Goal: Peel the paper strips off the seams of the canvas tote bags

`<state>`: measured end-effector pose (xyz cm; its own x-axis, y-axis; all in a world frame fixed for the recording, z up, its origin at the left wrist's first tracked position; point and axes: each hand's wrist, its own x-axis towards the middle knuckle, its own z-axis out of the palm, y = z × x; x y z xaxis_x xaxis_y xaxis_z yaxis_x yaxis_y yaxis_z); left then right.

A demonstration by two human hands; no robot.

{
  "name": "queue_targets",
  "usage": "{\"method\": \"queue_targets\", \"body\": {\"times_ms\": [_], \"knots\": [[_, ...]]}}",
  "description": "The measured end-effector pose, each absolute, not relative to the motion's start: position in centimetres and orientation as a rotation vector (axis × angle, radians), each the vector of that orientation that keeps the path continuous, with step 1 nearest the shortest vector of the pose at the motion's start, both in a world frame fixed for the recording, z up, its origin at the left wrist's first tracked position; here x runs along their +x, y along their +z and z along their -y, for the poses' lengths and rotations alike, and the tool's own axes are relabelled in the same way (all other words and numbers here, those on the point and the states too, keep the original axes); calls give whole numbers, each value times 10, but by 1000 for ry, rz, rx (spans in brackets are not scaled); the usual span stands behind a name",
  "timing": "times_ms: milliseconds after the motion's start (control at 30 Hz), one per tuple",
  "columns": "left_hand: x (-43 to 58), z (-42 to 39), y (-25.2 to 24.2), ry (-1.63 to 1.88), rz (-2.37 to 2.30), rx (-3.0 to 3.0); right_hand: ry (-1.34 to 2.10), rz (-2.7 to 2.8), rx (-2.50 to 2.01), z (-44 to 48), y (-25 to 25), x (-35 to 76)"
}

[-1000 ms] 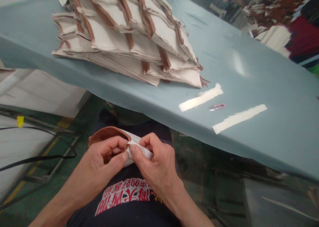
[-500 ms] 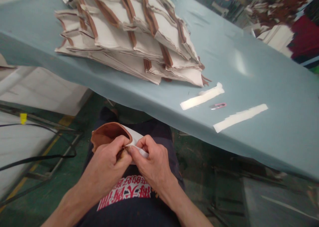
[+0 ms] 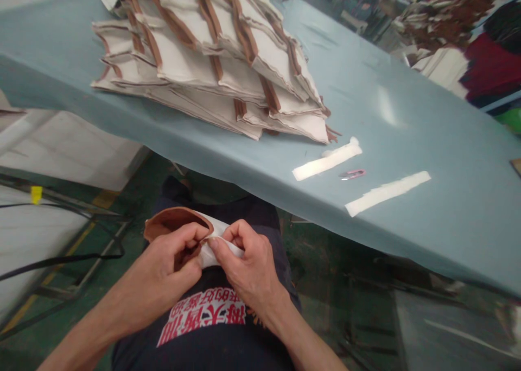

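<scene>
Above my lap is a rolled, tube-like fabric piece, brown on the inside and white on the outside, its open mouth facing left. My left hand has its curled fingers at the lower edge of that mouth; the fingertips are partly hidden inside the brown fold. Close beside it, my right hand pinches the white layer at the rim between thumb and fingers. The two hands are nearly touching. A dark apron with red and white lettering lies under them.
On the blue-green table is a large stack of white fabric pieces with brown strips. Nearer its front edge lie a white strip, pink-handled thread snips and another white strip. A metal frame with a black cable stands left.
My left thumb and fingers have spread slightly and shifted down-left from the pinch point. My right hand keeps its hold. The view has shifted a little.
</scene>
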<state>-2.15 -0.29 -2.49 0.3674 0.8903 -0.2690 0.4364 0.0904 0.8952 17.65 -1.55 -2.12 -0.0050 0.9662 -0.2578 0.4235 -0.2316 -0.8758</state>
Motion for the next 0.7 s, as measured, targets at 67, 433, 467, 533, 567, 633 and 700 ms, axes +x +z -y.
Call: {"method": "queue_targets", "body": {"times_ms": [67,433,467,533,567,633,700], "knots": [[-20,1,-17,537,-1262,1544,1239,1418,-1674,15,-19,176],[-3,-9,4,743,-1280,1669,1490,1211,-1505,15,-13,178],[-1,-8,5,753,-1284,1674,1529,1181,-1475,15,-13,178],[3,-4,7,793,-1320,1687,1579,1122,-1428,14,-13,178],[4,-2,7,811,-1345,1697,1608,1090,-1410,14,-13,177],[6,2,7,840,-1379,1727,1722,1002,-1367,13,-11,176],[6,7,4,830,-1369,1734,1882,896,-1315,11,-11,177]]}}
